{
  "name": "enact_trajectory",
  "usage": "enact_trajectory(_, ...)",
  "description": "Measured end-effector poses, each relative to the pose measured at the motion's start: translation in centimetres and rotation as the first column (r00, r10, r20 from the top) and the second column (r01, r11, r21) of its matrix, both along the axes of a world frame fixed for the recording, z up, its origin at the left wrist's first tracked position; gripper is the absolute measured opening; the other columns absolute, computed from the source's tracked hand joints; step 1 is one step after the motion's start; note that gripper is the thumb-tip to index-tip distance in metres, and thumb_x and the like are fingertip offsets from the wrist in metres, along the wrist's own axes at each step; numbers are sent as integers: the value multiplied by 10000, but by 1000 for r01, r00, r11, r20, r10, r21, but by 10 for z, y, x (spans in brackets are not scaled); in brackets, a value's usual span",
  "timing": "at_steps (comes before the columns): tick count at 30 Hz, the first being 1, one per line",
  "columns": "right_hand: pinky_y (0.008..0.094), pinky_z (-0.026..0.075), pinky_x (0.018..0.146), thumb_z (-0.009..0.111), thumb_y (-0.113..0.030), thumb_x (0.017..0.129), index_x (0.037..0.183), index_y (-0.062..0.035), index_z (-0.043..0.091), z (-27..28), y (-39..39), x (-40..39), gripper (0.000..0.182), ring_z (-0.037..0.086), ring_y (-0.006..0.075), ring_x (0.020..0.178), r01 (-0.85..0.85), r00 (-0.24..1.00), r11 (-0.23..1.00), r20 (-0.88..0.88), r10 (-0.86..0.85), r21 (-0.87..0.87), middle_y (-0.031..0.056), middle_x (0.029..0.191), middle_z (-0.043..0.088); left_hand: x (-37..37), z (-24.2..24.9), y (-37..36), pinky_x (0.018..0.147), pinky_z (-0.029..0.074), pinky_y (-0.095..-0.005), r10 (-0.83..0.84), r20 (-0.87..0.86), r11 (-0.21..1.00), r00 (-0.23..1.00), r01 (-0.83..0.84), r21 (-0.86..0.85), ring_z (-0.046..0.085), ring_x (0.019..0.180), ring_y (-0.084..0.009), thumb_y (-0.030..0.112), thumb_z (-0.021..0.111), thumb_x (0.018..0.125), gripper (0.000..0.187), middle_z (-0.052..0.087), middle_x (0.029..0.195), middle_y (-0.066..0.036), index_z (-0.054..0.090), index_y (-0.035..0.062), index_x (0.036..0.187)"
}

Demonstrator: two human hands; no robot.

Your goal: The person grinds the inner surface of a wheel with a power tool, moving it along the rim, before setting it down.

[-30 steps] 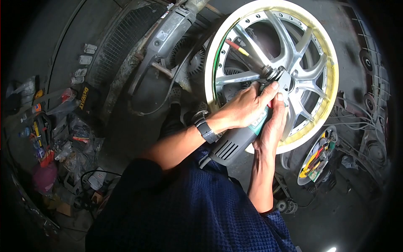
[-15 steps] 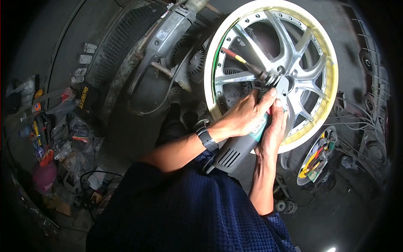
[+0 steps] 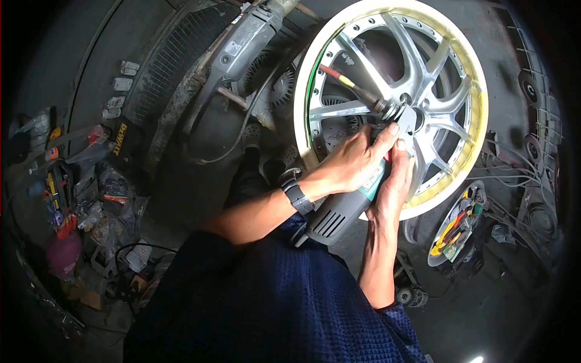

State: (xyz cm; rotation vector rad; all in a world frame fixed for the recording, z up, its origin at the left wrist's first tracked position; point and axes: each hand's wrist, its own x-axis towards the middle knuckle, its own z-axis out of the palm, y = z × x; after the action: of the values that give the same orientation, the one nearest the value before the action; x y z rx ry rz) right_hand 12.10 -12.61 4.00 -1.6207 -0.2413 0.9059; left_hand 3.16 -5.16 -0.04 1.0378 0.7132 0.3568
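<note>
Both my hands are wrapped around a grey and green angle grinder (image 3: 339, 221) held across the front of a wheel rim (image 3: 299, 103). My left hand (image 3: 354, 160), with a dark watch at its wrist, is closed on the upper left of the body, thumb near the metal head (image 3: 407, 121). On the other side, my right hand (image 3: 393, 187) closes around the body, its thumb beside the left one. From the head a slim red and yellow tapered bit (image 3: 348, 81) points up and left over the spokes. The rim has silver spokes and a pale yellow-coated outer lip.
A larger grey power tool (image 3: 233, 60) lies at upper left, its cable curving down to the floor. Bags and tools (image 3: 112, 193) are heaped at left. On the right stands a round tray (image 3: 433, 260) of hand tools, with cables (image 3: 514, 172) beyond it.
The grinder's rear end has shifted very slightly up. Both hands keep the same grip, and the rim stays in place.
</note>
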Motion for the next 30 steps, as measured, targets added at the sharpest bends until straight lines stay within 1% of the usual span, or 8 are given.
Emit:
enact_trajectory(7,335,532,986,646,-325,1060,1614,-64,296,0,-5,1,705,628,197,1177,3,1000,1000,2,-3,-6,162,1332,631,0,5,-5,993,484,-390,57,8,998,998,-57,-6,631,1091,-267,625,363,1101,761,670,1156,-192,585,-72,1312)
enact_trajectory(9,338,530,989,652,-329,1057,1616,-58,289,-1,-3,1,719,628,199,1178,10,1000,1000,0,-10,11,163,1326,632,-2,8,1,1007,480,-388,-14,-1,1000,1000,14,-3,634,1111,-274,621,365,1102,756,677,1174,-198,590,-69,1317)
enact_trajectory(12,343,526,993,661,-330,1053,1621,-45,276,4,3,0,743,625,200,1177,19,1000,999,6,-20,27,166,1316,632,4,2,5,1021,473,-380,9,7,1000,1000,-9,19,637,1132,-278,615,363,1104,754,685,1196,-203,598,-68,1322)
enact_trajectory(14,345,525,993,663,-328,1052,1623,-40,268,5,7,-2,752,623,199,1177,23,1000,999,13,-23,27,168,1312,631,2,4,11,1035,467,-375,-43,8,999,999,43,2,634,1157,-267,609,363,1106,748,689,1228,-204,602,-61,1336)
enact_trajectory(21,331,528,974,660,-320,1054,1616,-39,283,4,7,-3,733,624,188,1155,20,999,998,31,-21,51,164,1314,628,1,3,8,1023,472,-376,-14,17,1000,1000,14,25,634,1134,-270,607,357,1109,739,683,1205,-197,604,-56,1324)
enact_trajectory(23,328,529,970,651,-323,1060,1611,-39,294,4,0,-1,715,625,186,1154,15,1000,1000,26,-15,2,160,1310,632,2,1,1,1018,473,-379,-18,-25,1000,1000,18,4,633,1122,-268,607,356,1109,742,677,1191,-199,598,-61,1323)
enact_trajectory(26,327,530,968,645,-328,1063,1604,-38,307,9,-4,-1,700,625,184,1154,20,999,999,46,-18,-48,155,1304,636,4,1,-8,1007,476,-382,32,17,999,999,-32,-2,631,1104,-268,609,355,1109,749,671,1170,-201,593,-71,1312)
enact_trajectory(30,323,530,969,651,-327,1060,1598,-38,317,2,1,4,696,625,183,1155,-5,1000,1000,28,5,24,152,1304,637,6,2,0,991,480,-386,30,32,1000,999,-30,10,632,1092,-266,604,354,1111,752,677,1143,-210,609,-83,1276)
